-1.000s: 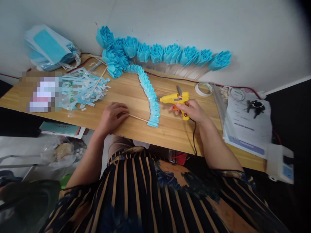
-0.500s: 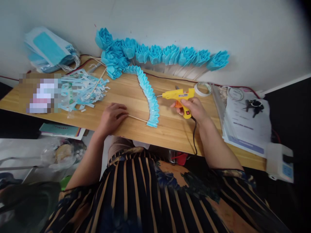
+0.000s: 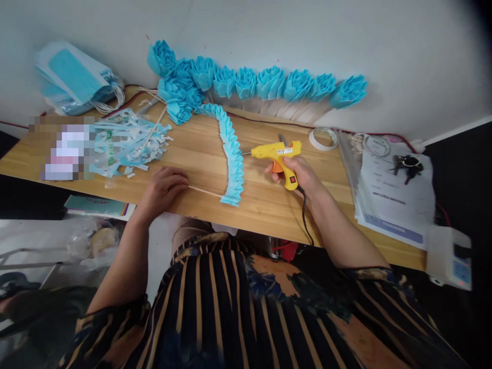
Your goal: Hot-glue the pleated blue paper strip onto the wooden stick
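My right hand (image 3: 299,175) grips a yellow hot glue gun (image 3: 277,152) by its handle, nozzle pointing left at a long pleated blue strip (image 3: 231,154) that curves across the wooden table (image 3: 200,148). My left hand (image 3: 161,188) pinches a thin wooden stick (image 3: 203,192) near the table's front edge. The stick's far end reaches the lower end of the pleated strip. The glue gun's black cord (image 3: 305,220) drops over the table's front edge.
Several blue folded flowers (image 3: 253,83) on sticks lie along the wall. A pile of blue and white scraps (image 3: 128,141), a stack of blue face masks (image 3: 75,77), a tape roll (image 3: 324,138), papers with keys (image 3: 395,189) and a white device (image 3: 448,253) lie about.
My right hand lifted the glue gun off the table and swung its nozzle toward the pleated strip. My left hand with the stick and the strip's lower end slid left.
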A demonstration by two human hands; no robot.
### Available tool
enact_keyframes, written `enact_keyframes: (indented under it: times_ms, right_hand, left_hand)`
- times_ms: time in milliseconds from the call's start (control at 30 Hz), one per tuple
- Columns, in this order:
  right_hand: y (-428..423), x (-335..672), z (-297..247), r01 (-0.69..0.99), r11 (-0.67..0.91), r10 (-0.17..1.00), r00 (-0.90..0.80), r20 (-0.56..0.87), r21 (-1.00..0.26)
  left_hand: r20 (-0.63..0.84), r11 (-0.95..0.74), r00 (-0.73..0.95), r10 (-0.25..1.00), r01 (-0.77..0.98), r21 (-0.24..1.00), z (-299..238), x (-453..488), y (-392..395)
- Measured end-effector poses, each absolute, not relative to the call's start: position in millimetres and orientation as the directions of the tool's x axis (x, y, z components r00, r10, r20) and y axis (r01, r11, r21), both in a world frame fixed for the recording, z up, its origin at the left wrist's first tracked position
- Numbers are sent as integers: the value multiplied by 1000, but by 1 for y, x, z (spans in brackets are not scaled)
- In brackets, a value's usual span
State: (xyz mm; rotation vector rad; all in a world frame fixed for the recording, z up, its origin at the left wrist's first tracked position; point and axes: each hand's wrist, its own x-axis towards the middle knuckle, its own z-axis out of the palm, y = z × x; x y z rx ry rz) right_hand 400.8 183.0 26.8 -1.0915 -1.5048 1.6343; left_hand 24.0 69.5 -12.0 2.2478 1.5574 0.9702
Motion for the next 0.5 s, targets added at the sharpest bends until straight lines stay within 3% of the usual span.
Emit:
enact_keyframes:
  times_ms: [500]
  right_hand:
    - [179,392,20,239,31,858,-505,-97,-971]
  left_hand:
    - [428,-412,192,883,753,513,-14,30,67]
